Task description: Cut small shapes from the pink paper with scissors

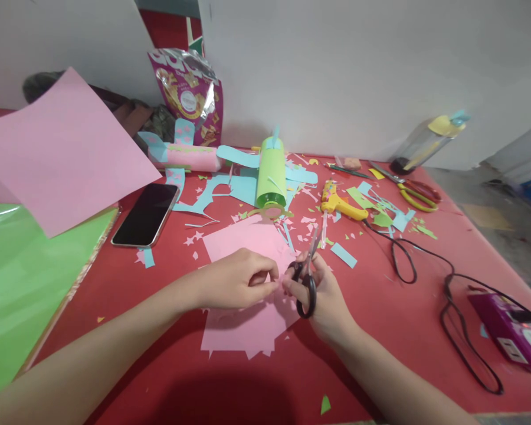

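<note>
Black-handled scissors [308, 289] are in my right hand [325, 301], blades pointing up and away from me. My left hand [236, 280] is closed in a pinch, its fingertips almost meeting those of the right hand. A tiny pink piece seems to be between the fingertips, too small to make out clearly. Beneath both hands lie pink paper sheets [234, 333] with jagged edges. Just beyond stands a bottle wrapped in light green paper [272, 171] with blue paper strips. A pink paper-wrapped tube [192, 158] with blue fins lies to its left.
A phone [146, 215] and green sheets [39, 271] lie left, under a raised pink sheet [71, 159]. Right are a yellow glue gun [343, 206], its black cord, a purple power box [508, 330], large scissors [413, 192] and a clear bottle [427, 144]. Paper scraps litter the red table.
</note>
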The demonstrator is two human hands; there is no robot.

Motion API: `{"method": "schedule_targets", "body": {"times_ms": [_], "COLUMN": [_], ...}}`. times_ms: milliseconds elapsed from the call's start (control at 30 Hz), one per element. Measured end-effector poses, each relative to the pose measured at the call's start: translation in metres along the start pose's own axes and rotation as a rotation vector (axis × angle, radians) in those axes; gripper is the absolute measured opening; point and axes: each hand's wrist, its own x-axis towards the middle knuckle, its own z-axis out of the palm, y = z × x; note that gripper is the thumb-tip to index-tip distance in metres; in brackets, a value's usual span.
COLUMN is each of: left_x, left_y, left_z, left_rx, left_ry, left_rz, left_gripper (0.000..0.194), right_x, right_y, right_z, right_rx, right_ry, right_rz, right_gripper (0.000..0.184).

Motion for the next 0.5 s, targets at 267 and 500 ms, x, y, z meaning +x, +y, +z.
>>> {"method": "schedule_targets", "body": {"times_ms": [267,500], "left_x": [0.0016,0.0016], "left_y": [-0.0029,-0.0018], "left_z": [0.0035,0.0058], "left_rx": [-0.006,0.002], "left_ry": [0.016,0.030], "left_rz": [0.021,0.025], "left_gripper": [0.020,0.018], "right_x": [0.0013,-0.0007], "right_y": [0.0025,0.0014], "right_z": [-0.0012,-0.0011], "right_rx": [0.021,0.005], "right_ry": [-0.024,-0.007], "right_rz": [-0.019,-0.027], "right_gripper": [0.033,0.034]}}
